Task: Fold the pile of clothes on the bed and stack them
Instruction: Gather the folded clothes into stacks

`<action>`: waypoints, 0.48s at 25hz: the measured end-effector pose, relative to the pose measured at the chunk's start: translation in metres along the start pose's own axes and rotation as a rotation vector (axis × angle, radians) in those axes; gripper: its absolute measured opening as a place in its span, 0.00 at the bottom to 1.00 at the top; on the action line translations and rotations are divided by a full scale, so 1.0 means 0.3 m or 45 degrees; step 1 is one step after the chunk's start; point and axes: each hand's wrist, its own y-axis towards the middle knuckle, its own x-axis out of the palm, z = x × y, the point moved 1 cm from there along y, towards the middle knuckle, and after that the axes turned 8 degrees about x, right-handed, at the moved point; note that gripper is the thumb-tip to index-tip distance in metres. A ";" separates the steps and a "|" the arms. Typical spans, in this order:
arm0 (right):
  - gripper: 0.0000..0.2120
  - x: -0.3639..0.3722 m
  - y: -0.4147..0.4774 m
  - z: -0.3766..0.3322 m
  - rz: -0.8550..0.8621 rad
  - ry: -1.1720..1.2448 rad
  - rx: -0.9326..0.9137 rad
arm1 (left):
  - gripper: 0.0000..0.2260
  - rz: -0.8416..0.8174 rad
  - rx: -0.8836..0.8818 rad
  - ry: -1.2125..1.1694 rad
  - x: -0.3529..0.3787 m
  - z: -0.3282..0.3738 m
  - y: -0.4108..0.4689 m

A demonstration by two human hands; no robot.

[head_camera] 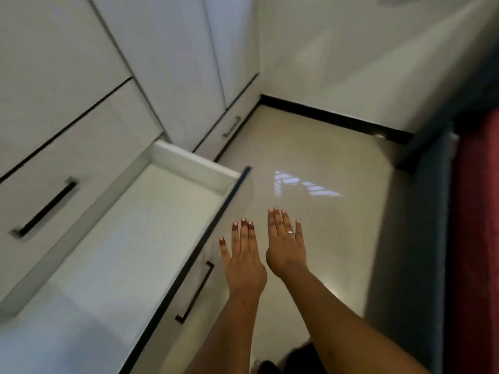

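My left hand (244,255) and my right hand (286,244) are stretched out side by side, palms down, fingers straight, holding nothing. They hover over the floor just right of the front panel of a pulled-out white drawer (140,233). The drawer's inside shows nothing in it. No clothes are in view. At the right edge runs the dark blue side of the bed (421,238) with a red cover (478,238) on top.
White wardrobe doors (167,63) and closed drawers with dark handles (46,209) fill the left and back. A beige tiled floor (310,163) lies between wardrobe and bed, with a black skirting (332,117) along the far wall.
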 end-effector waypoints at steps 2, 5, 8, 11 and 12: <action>0.39 -0.055 -0.020 0.210 0.131 0.035 0.202 | 0.37 0.039 0.208 0.031 -0.027 0.202 0.055; 0.40 -0.111 -0.092 0.560 0.277 0.066 0.525 | 0.37 0.099 0.523 0.083 -0.034 0.538 0.099; 0.44 -0.154 -0.223 0.922 0.477 0.049 0.879 | 0.42 0.240 0.831 0.080 -0.039 0.911 0.085; 0.41 -0.167 -0.427 1.254 0.540 0.069 1.125 | 0.41 0.288 1.098 0.123 -0.029 1.272 -0.032; 0.39 -0.175 -0.508 1.348 0.542 0.063 1.194 | 0.37 0.298 1.199 0.118 -0.017 1.376 -0.084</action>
